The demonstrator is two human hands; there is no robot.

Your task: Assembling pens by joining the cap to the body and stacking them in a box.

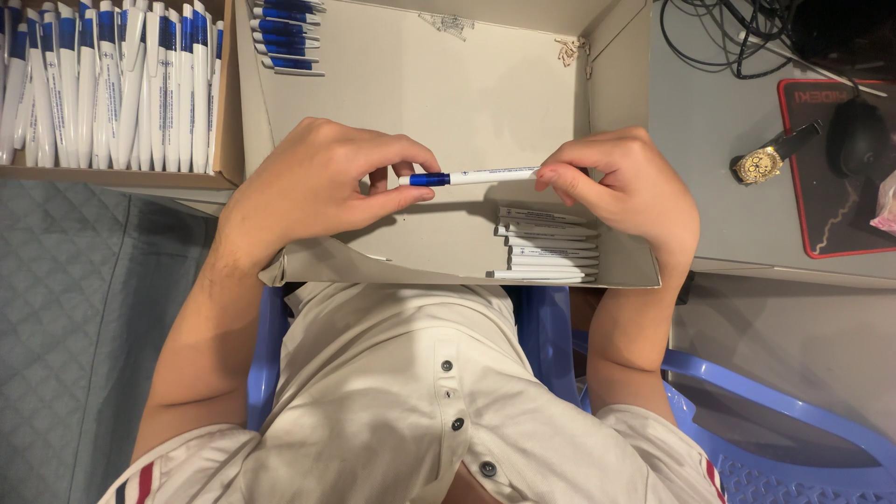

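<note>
I hold one white pen with a blue end (pixel 471 175) level over an open cardboard box (pixel 467 84). My left hand (pixel 317 187) pinches its blue end between thumb and fingers. My right hand (pixel 625 187) grips the white end. Below the pen, several white pen barrels (pixel 549 247) lie stacked at the box's near right side. A few finished blue and white pens (pixel 285 37) lie in the box's far left corner.
A second box at the far left holds several blue and white pens (pixel 112 84) in a row. On the grey desk at right lie a gold wristwatch (pixel 761 163), a black mouse (pixel 857 135) on a mouse pad, and cables (pixel 737 33). A blue plastic chair (pixel 765 439) is beneath me.
</note>
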